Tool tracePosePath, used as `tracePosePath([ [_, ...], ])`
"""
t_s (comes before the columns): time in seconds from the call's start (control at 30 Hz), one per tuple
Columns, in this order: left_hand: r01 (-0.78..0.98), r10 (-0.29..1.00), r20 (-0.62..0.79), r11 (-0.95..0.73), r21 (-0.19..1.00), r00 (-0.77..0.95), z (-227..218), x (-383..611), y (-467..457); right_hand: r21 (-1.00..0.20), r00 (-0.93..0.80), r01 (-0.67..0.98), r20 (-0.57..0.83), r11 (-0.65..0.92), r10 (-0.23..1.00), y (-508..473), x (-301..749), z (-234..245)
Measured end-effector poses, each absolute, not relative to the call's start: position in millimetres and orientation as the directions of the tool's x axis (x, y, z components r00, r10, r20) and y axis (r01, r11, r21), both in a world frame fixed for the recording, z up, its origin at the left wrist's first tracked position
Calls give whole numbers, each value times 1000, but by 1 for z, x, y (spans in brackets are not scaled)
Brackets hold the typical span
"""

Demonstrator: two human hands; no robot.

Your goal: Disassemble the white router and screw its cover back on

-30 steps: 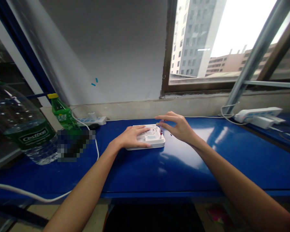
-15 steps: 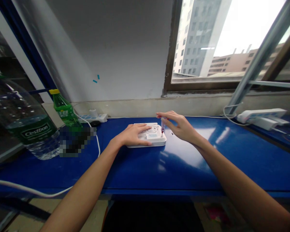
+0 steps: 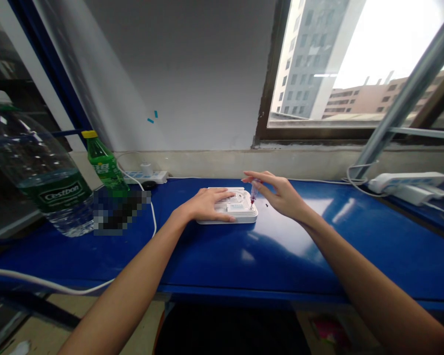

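A flat white plastic device (image 3: pixel 240 212) lies on the blue table (image 3: pixel 281 246). My left hand (image 3: pixel 207 204) rests flat on its left half, fingers stretched out, pressing it down. My right hand (image 3: pixel 281 195) pinches a small screwdriver (image 3: pixel 253 191) with a clear, reddish handle between thumb and fingers. The tool stands nearly upright, its tip on the device's right corner. A tiny dark speck, perhaps a screw (image 3: pixel 267 205), lies on the table just right of the device.
A large water bottle (image 3: pixel 40 172) and a green bottle (image 3: pixel 104 165) stand at the left beside a blurred patch. A white cable (image 3: pixel 59 288) runs along the front left. Power strips sit at the back left (image 3: pixel 148 176) and far right (image 3: pixel 407 182). A window fills the upper right.
The view has shifted slightly, so the device and hands sit a little lower and to the right. The screwdriver stays on the same corner; my left hand stays on the device.
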State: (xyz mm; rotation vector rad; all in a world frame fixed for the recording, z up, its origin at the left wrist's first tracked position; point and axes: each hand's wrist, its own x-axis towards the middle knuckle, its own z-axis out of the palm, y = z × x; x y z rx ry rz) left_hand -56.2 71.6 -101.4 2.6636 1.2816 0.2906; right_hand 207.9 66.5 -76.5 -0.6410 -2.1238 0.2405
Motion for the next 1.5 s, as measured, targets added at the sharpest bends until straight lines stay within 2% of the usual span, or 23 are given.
tracePosePath([
  [0.07, 755, 788, 98, -612, 235, 608, -102, -56, 72, -411, -460, 371, 698, 833, 549, 66, 206, -79],
  [0.2, 753, 786, 101, -615, 234, 610, -101, -56, 71, -366, -384, 431, 753, 825, 534, 65, 200, -82],
  [0.33, 753, 784, 108, -619, 223, 612, -102, -56, 71, -338, -405, 457, 744, 823, 531, 64, 199, -82],
  [0.47, 754, 783, 108, -620, 219, 612, -102, -55, 72, -495, -498, 338, 628, 800, 598, 64, 201, -79],
  [0.53, 754, 782, 108, -621, 217, 613, -101, -55, 71, -533, -499, 323, 606, 782, 619, 65, 202, -78],
  [0.83, 755, 784, 110, -618, 220, 611, -102, -55, 71, -357, -451, 471, 688, 806, 568, 63, 201, -78],
  [1.0, 763, 793, 97, -606, 225, 602, -101, -55, 71, -453, -539, 363, 610, 814, 580, 61, 206, -75],
  [1.07, 759, 789, 97, -611, 225, 607, -101, -55, 70, -469, -546, 366, 592, 804, 593, 61, 208, -73],
  [1.17, 753, 783, 103, -619, 225, 613, -101, -56, 69, -424, -526, 439, 593, 792, 610, 61, 206, -72],
  [1.37, 761, 793, 98, -607, 229, 602, -100, -55, 69, -282, -447, 548, 697, 787, 561, 60, 198, -78],
  [1.43, 759, 791, 98, -608, 232, 604, -100, -55, 70, -297, -448, 535, 695, 791, 563, 60, 198, -79],
  [1.5, 755, 788, 99, -612, 236, 608, -101, -55, 71, -377, -483, 463, 652, 803, 584, 59, 200, -79],
])
